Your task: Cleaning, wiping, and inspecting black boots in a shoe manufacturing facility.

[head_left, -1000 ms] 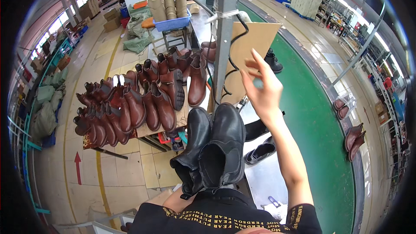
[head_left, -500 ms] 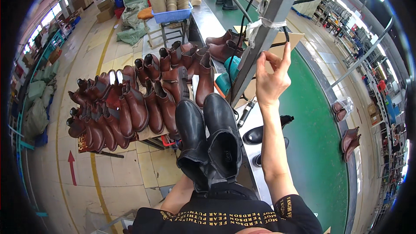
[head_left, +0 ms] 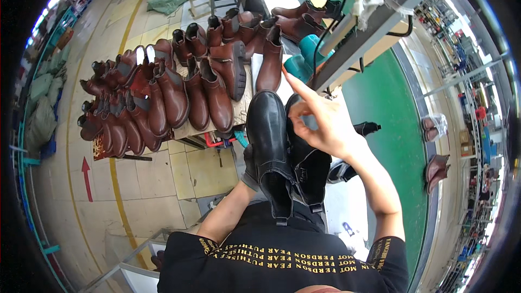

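A pair of black ankle boots is held up in front of my body, toes pointing away. My left hand (head_left: 250, 169), with greyish covering on it, grips the left black boot (head_left: 267, 135) from its outer side; most of its fingers are hidden beneath. Close beside it is the right black boot (head_left: 312, 176), partly covered by my right hand (head_left: 331, 129). Thumb and a finger of that hand are pinched into a ring over the boot's upper, while another finger points away. Whatever may be in the pinch is too small to make out.
Many brown ankle boots (head_left: 172, 103) crowd a table at left. A slanted metal post (head_left: 374, 35) with cables rises at right, near teal cylindrical objects (head_left: 302, 62). Beyond runs a green conveyor belt (head_left: 388, 97). More brown boots (head_left: 436, 172) stand past its far edge.
My right hand has come down from beside the metal post to over the right black boot. The boots have shifted right in view, and my left hand now shows beside them.
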The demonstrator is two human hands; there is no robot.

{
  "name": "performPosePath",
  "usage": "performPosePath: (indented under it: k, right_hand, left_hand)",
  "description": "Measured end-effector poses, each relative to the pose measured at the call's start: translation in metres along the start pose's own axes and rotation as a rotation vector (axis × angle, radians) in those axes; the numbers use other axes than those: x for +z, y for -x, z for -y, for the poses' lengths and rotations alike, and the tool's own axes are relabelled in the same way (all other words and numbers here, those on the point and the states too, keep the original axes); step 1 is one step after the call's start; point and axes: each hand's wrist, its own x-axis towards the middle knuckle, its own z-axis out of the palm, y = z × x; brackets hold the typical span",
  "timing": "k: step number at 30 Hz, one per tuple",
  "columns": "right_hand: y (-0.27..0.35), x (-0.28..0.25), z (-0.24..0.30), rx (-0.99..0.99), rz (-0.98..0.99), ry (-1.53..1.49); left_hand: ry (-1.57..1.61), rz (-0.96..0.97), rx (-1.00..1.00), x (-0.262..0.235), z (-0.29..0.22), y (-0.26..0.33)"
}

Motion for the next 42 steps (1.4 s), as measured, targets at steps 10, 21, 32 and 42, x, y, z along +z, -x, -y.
performPosePath:
  k: [10,21,32,42]
  right_hand:
    - [-0.001,0.026,-0.033,-0.121,0.473,0.397]
    - [0.133,-0.032,0.045,0.317,-0.083,-0.11]
    - [0.269,-0.031,0.068,1.129,-0.447,-0.122]
    - [0.371,-0.009,-0.016,1.452,-0.388,0.05]
  left_hand:
    - [-0.01,-0.027,-0.077,-0.004,0.022,0.024]
    - [0.014,0.003,-0.326,-0.022,0.023,0.022]
    - [-0.181,-0.153,-1.186,0.034,0.164,-0.005]
    - [-0.823,-0.121,-0.754,0.023,0.191,-0.009]
